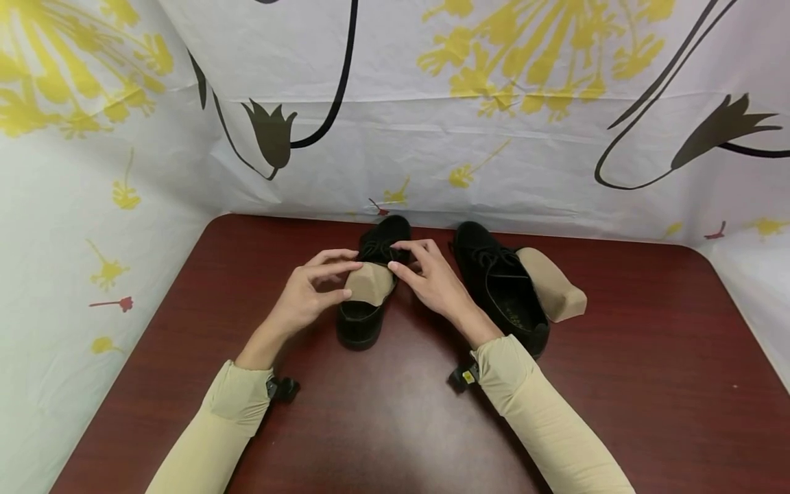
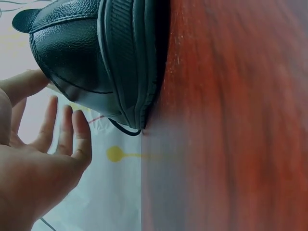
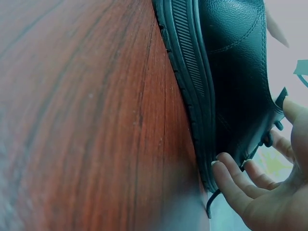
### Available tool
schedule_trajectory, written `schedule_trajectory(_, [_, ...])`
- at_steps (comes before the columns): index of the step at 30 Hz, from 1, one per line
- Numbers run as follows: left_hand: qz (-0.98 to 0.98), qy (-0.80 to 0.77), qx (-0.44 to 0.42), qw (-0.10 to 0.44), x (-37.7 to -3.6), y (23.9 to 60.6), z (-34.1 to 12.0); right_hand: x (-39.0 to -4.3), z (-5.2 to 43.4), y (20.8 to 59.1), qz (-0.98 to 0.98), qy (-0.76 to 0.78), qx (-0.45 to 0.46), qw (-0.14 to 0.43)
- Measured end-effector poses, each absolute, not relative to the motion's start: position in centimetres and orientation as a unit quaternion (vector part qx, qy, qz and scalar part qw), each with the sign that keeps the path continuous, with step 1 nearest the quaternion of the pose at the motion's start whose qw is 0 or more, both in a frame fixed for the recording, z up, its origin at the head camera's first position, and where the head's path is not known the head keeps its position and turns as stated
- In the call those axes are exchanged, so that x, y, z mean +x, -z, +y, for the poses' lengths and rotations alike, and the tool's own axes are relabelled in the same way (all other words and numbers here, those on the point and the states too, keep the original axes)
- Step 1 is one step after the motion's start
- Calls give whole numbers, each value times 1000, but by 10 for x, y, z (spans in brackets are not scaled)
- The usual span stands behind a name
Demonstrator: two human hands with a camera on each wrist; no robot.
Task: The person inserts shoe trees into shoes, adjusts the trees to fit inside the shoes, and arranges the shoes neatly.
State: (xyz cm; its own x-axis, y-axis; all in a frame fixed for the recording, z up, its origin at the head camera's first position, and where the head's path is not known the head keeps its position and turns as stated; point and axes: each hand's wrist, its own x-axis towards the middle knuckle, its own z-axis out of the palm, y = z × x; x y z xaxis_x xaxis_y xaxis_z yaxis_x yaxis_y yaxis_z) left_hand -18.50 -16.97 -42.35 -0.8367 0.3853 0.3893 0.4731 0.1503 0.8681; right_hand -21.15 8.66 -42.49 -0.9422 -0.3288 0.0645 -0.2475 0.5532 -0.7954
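Observation:
A black lace-up shoe [image 1: 360, 322] stands on the dark red table [image 1: 382, 425], toe pointing away from me. A tan shoe insert [image 1: 369, 283] sticks up out of its opening. My left hand [image 1: 345, 278] pinches the insert's left side between thumb and fingers. My right hand [image 1: 401, 261] grips the shoe at its laces, thumb against the insert. The left wrist view shows the shoe's leather side [image 2: 82, 57] beside my left hand [image 2: 53, 130]. In the right wrist view my right hand [image 3: 260, 187] has fingers along the shoe's sole edge [image 3: 192, 86].
A second black shoe [image 1: 503, 288] stands just right of my right hand, with another tan insert [image 1: 552, 285] lying against its right side. A white cloth with yellow flowers [image 1: 432, 137] walls in the table at the back and both sides.

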Motion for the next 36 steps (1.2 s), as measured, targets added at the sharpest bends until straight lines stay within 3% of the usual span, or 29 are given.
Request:
schedule_trajectory(11, [-738, 636, -224, 2, -185, 427, -167, -211, 87, 426, 879, 445, -163, 46])
schedule_trajectory(29, [-782, 597, -178, 18, -189, 421, -160, -211, 84, 425, 858, 484, -162, 56])
schedule_trajectory(36, [-783, 596, -178, 25, -179, 396, -151, -213, 86, 426, 858, 482, -167, 54])
